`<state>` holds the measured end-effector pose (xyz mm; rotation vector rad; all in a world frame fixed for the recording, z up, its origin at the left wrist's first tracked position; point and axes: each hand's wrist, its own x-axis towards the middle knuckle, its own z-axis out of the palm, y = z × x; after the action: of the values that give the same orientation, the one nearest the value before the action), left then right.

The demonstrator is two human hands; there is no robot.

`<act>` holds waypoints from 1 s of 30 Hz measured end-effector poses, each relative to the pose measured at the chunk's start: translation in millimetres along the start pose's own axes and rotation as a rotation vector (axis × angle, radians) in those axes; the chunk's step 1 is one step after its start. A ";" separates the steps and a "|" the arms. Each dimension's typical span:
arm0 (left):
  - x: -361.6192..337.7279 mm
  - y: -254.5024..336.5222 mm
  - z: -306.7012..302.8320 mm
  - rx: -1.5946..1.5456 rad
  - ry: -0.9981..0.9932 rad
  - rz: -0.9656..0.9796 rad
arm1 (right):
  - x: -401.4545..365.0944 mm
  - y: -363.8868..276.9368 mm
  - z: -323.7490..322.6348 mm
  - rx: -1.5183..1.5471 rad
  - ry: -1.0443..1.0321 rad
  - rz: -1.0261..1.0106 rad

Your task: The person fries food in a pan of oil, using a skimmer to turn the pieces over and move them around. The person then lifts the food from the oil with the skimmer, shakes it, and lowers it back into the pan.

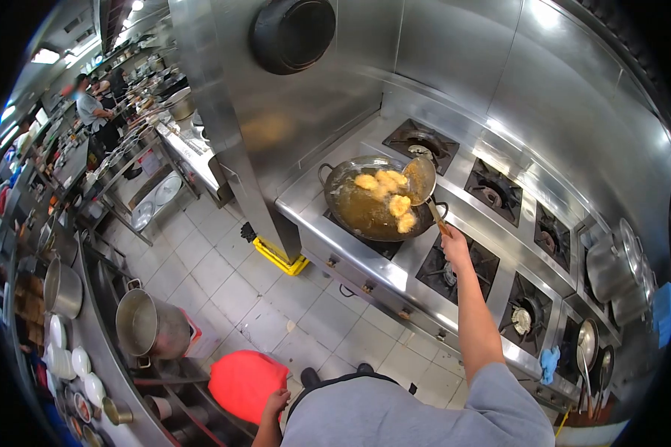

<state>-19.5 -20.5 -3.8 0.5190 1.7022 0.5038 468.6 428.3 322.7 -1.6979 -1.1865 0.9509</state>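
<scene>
My right hand (455,246) grips the wooden handle of a wide, round skimmer (421,179). The skimmer's head rests at the right side of a large two-handled wok (332,205) holding oil. Several golden fried pieces (399,205) float in the oil, close to the skimmer's head. The wok sits on the front left of the stove (399,276). My left hand (277,402) hangs low at my side with its fingers curled, and nothing shows in it. A red round-topped thing (246,384) is just beside that hand.
Burners with black grates (492,194) lie right of the wok. Steel pots (611,257) and a blue cloth (549,363) are at the far right. A large pot (149,328) stands left, beside a counter with white bowls (61,361). Other people (93,112) stand far back.
</scene>
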 end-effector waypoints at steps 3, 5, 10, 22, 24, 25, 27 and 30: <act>2.7 -6.5 -3.4 -0.011 -0.032 -0.001 | -12.0 -10.8 1.7 0.085 -0.053 0.059; 0.9 -9.6 -5.4 -0.011 -0.043 -0.012 | -14.5 -10.5 1.8 0.075 -0.045 0.034; 5.2 -14.8 -6.6 0.016 -0.077 0.001 | -26.0 -14.5 -1.7 0.070 -0.043 -0.009; -0.9 20.4 -1.0 0.035 -0.046 0.022 | -35.6 -22.9 -22.2 0.267 -0.129 0.091; -16.6 31.4 2.8 0.035 0.012 0.016 | -27.6 -14.8 -24.1 0.085 0.006 -0.062; -17.9 32.2 2.9 0.034 0.011 0.018 | -16.4 -2.9 -27.0 -0.054 0.056 -0.150; -19.1 27.6 2.1 0.043 0.011 0.008 | -10.7 7.6 -37.6 -0.233 0.124 -0.242; -14.0 14.9 0.7 0.016 -0.021 -0.007 | -15.8 5.3 -43.8 -0.426 0.168 -0.272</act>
<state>-15.4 -16.7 15.9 0.5274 1.6891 0.4784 505.9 403.0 335.6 -1.8350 -1.5341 0.3983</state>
